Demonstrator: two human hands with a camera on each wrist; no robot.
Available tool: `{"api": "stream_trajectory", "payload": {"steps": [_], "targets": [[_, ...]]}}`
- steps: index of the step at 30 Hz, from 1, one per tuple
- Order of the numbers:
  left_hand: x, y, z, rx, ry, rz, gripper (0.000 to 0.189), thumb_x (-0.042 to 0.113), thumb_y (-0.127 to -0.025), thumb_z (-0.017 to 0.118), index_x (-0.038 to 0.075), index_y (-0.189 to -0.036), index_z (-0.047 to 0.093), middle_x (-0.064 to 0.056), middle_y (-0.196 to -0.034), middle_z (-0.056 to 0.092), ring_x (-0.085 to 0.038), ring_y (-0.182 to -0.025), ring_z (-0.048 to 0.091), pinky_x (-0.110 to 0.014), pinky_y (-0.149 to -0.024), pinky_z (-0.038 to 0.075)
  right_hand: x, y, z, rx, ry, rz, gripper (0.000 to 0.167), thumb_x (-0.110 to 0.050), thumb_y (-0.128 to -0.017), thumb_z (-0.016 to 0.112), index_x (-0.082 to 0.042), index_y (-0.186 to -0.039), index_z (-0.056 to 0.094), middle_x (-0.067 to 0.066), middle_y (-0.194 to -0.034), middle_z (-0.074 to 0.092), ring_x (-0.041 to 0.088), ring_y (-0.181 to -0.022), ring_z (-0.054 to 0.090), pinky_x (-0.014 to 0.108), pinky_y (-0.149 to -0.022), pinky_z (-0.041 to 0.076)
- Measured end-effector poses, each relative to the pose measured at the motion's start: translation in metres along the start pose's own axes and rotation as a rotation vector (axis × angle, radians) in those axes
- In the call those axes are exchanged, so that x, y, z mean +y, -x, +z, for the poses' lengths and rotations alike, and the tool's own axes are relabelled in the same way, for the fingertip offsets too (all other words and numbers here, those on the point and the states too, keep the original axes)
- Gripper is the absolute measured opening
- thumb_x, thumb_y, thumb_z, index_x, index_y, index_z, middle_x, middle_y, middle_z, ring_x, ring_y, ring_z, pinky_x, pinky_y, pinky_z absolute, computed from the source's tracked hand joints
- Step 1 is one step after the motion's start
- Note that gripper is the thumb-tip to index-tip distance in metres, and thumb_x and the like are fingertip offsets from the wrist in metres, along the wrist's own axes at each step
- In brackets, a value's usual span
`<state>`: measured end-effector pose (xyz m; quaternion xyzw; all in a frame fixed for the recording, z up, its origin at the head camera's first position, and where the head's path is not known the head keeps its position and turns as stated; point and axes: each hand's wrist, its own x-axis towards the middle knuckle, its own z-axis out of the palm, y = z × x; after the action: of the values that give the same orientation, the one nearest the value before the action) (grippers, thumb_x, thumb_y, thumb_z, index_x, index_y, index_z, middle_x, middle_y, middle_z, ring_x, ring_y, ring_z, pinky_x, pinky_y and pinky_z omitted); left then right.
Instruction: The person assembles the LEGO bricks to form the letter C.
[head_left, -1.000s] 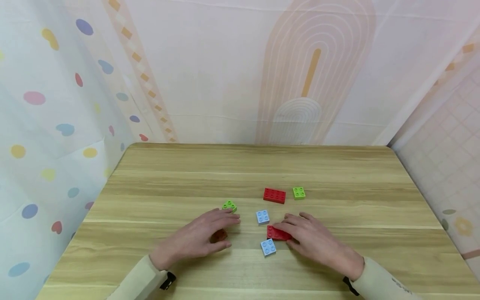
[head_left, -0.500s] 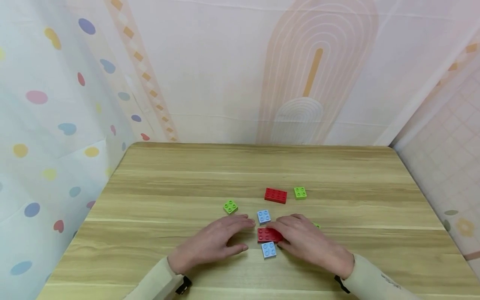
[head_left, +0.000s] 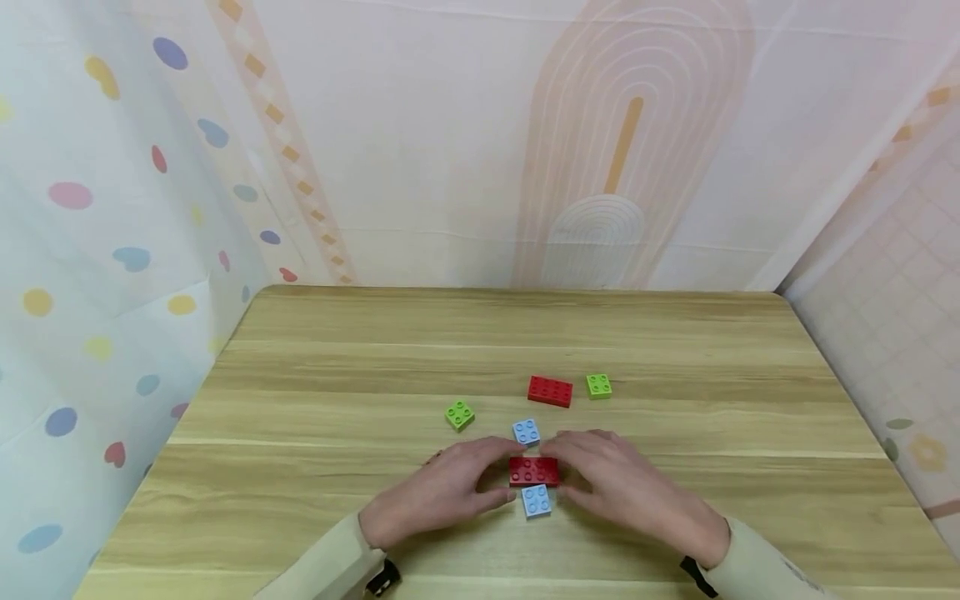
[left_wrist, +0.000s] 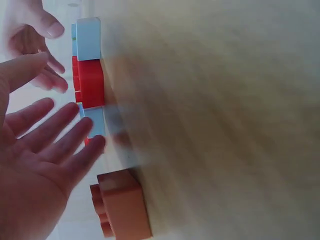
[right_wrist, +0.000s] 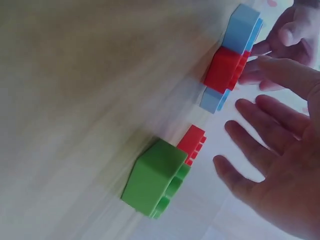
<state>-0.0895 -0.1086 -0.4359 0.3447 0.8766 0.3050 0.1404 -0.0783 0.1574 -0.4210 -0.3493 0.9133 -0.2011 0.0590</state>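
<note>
A red brick (head_left: 533,472) lies between my two hands on the table. Against its near side is a light blue brick (head_left: 536,502), and a second light blue brick (head_left: 527,432) lies just beyond it. My left hand (head_left: 442,487) is at the red brick's left end, fingers extended and holding nothing. On the other side, my right hand (head_left: 630,492) has its fingers spread and grips nothing. Below the left hand, an orange-brown brick (left_wrist: 125,205) shows in the left wrist view. A green brick (right_wrist: 154,177) sits below the right hand, hidden in the head view.
Farther back on the wooden table (head_left: 360,333) lie another red brick (head_left: 550,391) and a green brick (head_left: 598,386). One more green brick (head_left: 459,415) is beyond the left hand. A patterned curtain (head_left: 420,150) hangs behind the table.
The red brick has slid left under my right hand, to between the light blue bricks. The right fingers have come off it. My left hand has moved right, toward the brick.
</note>
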Motion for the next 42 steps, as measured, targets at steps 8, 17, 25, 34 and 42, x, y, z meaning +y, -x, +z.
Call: {"api": "stream_trajectory", "payload": {"steps": [8,17,25,34,42], "targets": [[0.002,-0.008,0.0,-0.052,-0.046,-0.036,0.051,0.028,-0.099,0.072,0.014,-0.145,0.058,0.001,-0.142,0.062,-0.014,-0.13,0.057,-0.038,-0.11,0.048,-0.006,0.01,0.005,-0.01,-0.076,-0.164,0.05,-0.02,-0.094,0.08,-0.011,-0.14,0.064,-0.001,-0.139,0.065,0.017,-0.128,0.061,0.044,-0.107,0.051],[-0.001,-0.013,0.001,-0.065,-0.093,0.001,0.047,0.022,-0.1,0.072,0.012,-0.144,0.06,0.002,-0.136,0.067,-0.012,-0.124,0.061,-0.034,-0.107,0.05,-0.011,0.013,0.009,-0.115,-0.028,-0.195,0.046,-0.027,-0.098,0.075,-0.016,-0.141,0.064,-0.006,-0.142,0.063,0.016,-0.135,0.055,0.043,-0.11,0.048],[-0.002,-0.014,0.002,-0.062,-0.144,0.0,0.047,0.022,-0.099,0.072,0.01,-0.143,0.061,-0.004,-0.138,0.066,-0.019,-0.128,0.06,-0.038,-0.11,0.048,-0.012,0.019,0.012,-0.095,-0.011,-0.21,0.038,-0.03,-0.095,0.077,-0.021,-0.131,0.07,-0.014,-0.134,0.066,0.015,-0.131,0.056,0.048,-0.108,0.049],[-0.002,-0.015,0.002,-0.08,-0.164,-0.024,0.05,0.024,-0.098,0.073,0.009,-0.144,0.06,-0.005,-0.138,0.065,-0.02,-0.13,0.058,-0.039,-0.111,0.047,-0.012,0.015,0.016,-0.108,-0.093,-0.119,0.044,-0.033,-0.095,0.077,-0.018,-0.135,0.068,-0.008,-0.137,0.065,0.012,-0.128,0.058,0.043,-0.108,0.049],[-0.001,-0.017,0.006,-0.041,-0.222,0.015,0.047,0.025,-0.096,0.076,0.008,-0.139,0.063,-0.005,-0.132,0.068,-0.02,-0.125,0.061,-0.038,-0.108,0.049,-0.013,0.013,0.019,-0.136,-0.07,-0.081,0.038,-0.026,-0.095,0.078,-0.018,-0.131,0.07,-0.008,-0.13,0.067,0.009,-0.123,0.06,0.037,-0.106,0.051]]}}
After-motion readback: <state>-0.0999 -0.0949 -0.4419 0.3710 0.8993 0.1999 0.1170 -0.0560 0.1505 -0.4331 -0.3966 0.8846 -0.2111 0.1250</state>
